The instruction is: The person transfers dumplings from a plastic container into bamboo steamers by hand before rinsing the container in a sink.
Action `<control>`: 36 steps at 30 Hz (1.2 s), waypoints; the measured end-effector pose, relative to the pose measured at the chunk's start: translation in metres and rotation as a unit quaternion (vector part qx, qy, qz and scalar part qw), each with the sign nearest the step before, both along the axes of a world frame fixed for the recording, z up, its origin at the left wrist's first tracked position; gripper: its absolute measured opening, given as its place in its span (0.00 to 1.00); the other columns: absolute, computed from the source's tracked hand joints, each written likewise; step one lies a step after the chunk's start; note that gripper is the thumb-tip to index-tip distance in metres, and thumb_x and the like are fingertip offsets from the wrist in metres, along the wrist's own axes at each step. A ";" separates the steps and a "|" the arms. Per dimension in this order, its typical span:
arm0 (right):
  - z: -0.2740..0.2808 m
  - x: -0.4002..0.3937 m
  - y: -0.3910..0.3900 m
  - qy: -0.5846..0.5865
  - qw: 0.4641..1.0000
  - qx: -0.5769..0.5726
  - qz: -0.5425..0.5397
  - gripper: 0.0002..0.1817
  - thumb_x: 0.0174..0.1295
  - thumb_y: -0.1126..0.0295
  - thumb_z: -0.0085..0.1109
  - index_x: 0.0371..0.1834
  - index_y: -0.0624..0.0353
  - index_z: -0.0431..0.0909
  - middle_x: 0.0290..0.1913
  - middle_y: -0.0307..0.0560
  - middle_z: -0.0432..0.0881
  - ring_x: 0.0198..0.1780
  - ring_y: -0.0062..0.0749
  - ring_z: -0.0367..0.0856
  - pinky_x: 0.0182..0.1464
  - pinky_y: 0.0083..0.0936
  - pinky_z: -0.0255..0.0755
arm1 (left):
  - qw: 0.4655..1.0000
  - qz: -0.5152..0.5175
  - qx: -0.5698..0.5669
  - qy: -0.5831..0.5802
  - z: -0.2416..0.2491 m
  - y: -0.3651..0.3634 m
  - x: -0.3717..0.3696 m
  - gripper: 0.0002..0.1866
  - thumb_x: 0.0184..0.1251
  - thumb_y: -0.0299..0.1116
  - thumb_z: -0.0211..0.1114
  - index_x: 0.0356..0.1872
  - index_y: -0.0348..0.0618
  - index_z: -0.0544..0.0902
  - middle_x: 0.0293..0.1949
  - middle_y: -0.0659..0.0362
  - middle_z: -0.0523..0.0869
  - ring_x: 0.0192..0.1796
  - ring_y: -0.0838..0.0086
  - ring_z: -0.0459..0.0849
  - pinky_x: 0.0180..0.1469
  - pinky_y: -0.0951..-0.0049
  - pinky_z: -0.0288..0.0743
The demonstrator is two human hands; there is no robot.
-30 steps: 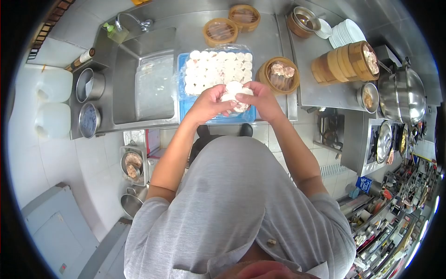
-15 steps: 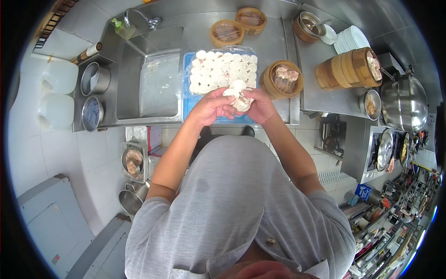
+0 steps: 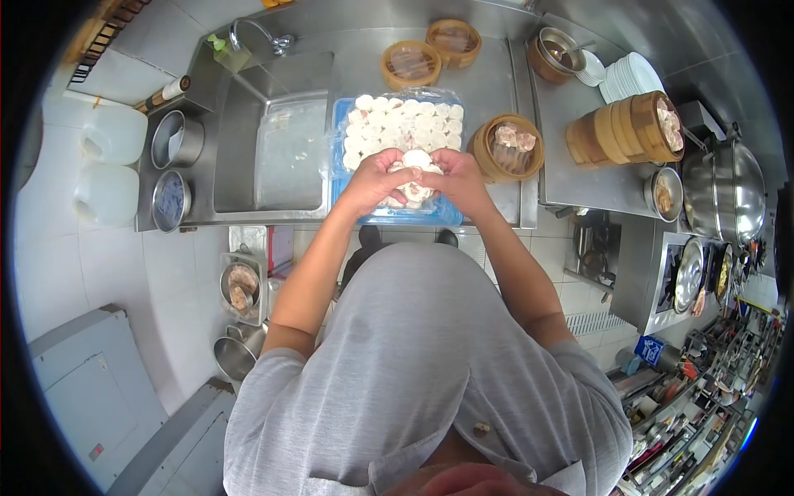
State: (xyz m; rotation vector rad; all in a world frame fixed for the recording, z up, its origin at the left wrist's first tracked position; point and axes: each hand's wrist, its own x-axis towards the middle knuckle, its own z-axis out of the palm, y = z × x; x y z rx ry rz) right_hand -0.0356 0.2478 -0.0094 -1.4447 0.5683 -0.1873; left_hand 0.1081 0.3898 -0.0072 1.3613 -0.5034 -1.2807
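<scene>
A small cluster of pale, white-topped dumplings [image 3: 413, 192] is held between my two hands above the near part of a blue tray [image 3: 413, 218]. My left hand [image 3: 375, 183] closes round its left side, thumb laid across the front. From the right, my right hand [image 3: 461, 182] grips the same cluster, its thumb almost meeting the left one. Fingers hide much of what is held. Beyond them, rows of round white dumplings [image 3: 389, 126] fill the tray, with clear plastic film at its edges. A bamboo steamer [image 3: 490, 172] holding several pinkish dumplings stands right of the tray.
Left of the tray is a steel sink [image 3: 223, 178] with a tap [image 3: 269, 43]. Two smaller steamers [image 3: 411, 83] sit at the back. On the right are stacked steamers [image 3: 608, 132], white plates [image 3: 633, 78] and a large steel pot [image 3: 728, 190].
My hands have drawn closer together round the dumplings, thumbs moving inward over them. The whole view has shifted slightly; the tray and steamers stay in place.
</scene>
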 end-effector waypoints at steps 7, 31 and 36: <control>0.000 0.004 0.006 0.055 0.998 -0.014 -0.026 0.17 0.54 0.63 0.76 0.38 0.65 0.84 0.27 0.38 0.83 0.27 0.16 0.76 0.27 0.20 0.71 | 0.992 0.011 0.059 -0.111 -0.006 -0.001 0.001 0.15 0.70 0.39 0.72 0.43 0.37 0.82 0.41 0.59 0.87 0.35 0.79 0.85 0.29 0.76 0.83; -0.038 0.005 -0.002 -0.069 0.963 0.223 -0.137 0.21 0.61 0.70 0.74 0.54 0.65 0.77 0.43 0.44 0.88 0.38 0.22 0.85 0.32 0.21 0.76 | 0.972 0.049 0.084 -0.215 -0.048 0.006 0.050 0.22 0.66 0.41 0.73 0.52 0.39 0.78 0.38 0.59 0.85 0.33 0.75 0.86 0.29 0.76 0.77; -0.025 0.010 0.007 -0.079 0.965 0.196 -0.155 0.25 0.63 0.72 0.73 0.59 0.66 0.72 0.48 0.47 0.87 0.42 0.25 0.87 0.34 0.22 0.79 | 0.775 0.019 0.062 -0.629 -0.056 0.004 0.060 0.29 0.60 0.38 0.77 0.61 0.42 0.77 0.46 0.55 0.84 0.31 0.77 0.83 0.34 0.76 0.79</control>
